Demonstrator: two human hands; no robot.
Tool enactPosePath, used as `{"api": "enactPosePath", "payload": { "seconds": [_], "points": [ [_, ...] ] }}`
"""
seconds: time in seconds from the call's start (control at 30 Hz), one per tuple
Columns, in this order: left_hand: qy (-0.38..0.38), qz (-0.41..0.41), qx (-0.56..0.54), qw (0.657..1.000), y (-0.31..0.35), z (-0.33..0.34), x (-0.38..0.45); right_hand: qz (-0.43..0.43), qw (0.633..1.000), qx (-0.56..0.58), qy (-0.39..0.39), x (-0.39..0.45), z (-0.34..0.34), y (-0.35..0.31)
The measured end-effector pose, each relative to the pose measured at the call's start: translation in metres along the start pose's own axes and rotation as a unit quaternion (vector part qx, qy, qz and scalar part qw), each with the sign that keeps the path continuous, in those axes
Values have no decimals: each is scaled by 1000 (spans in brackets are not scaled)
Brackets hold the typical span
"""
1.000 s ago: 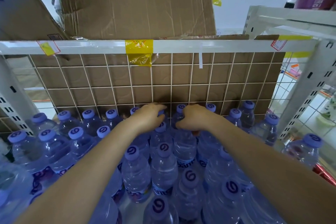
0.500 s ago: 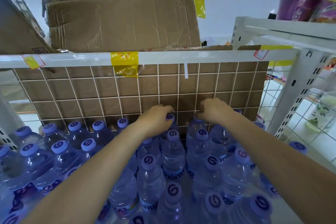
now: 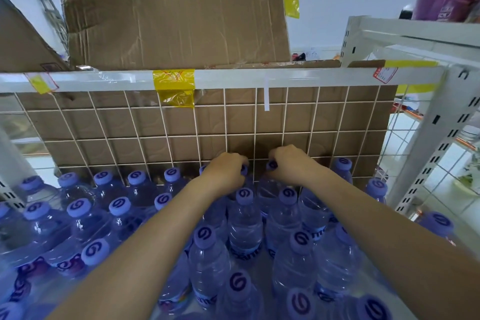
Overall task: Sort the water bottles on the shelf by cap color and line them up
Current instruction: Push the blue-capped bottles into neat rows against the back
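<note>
Two hands at the back row against the wire grid [image 3: 161, 122]: left hand [image 3: 225, 171] curled over one purple-capped bottle [image 3: 244, 169], right hand [image 3: 291, 163] gripping another bottle's cap [image 3: 272, 164]. Remaining water bottles [image 3: 244, 221] crowded upright just before that grid.

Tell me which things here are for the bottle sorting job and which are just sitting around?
For the job:
- water bottles with purple caps
- left hand, fingers curled on a back-row bottle top
- right hand, gripping another back-row bottle top
- shelf

Just sitting around:
- cardboard box on top
- yellow tape
- purple packages
</note>
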State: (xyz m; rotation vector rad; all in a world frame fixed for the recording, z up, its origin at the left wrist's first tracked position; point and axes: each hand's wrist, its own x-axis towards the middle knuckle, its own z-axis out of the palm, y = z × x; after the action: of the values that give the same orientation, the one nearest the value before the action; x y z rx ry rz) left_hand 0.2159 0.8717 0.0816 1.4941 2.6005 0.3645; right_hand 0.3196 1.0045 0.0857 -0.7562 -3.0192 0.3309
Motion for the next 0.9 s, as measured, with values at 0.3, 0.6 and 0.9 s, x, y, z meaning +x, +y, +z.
{"api": "enactPosePath", "payload": {
  "seconds": [0.3,0.6,0.9],
  "points": [
    [-9,-8,-33,999,-3,6,-1,32,998,52,3,-6,7,0],
    [59,40,-15,997,9,0,-19,87,985,-109,-106,-51,-25,-25],
    [42,69,-27,996,8,2,-30,14,989,-76,-129,-52,-14,-22]
  ]
}}
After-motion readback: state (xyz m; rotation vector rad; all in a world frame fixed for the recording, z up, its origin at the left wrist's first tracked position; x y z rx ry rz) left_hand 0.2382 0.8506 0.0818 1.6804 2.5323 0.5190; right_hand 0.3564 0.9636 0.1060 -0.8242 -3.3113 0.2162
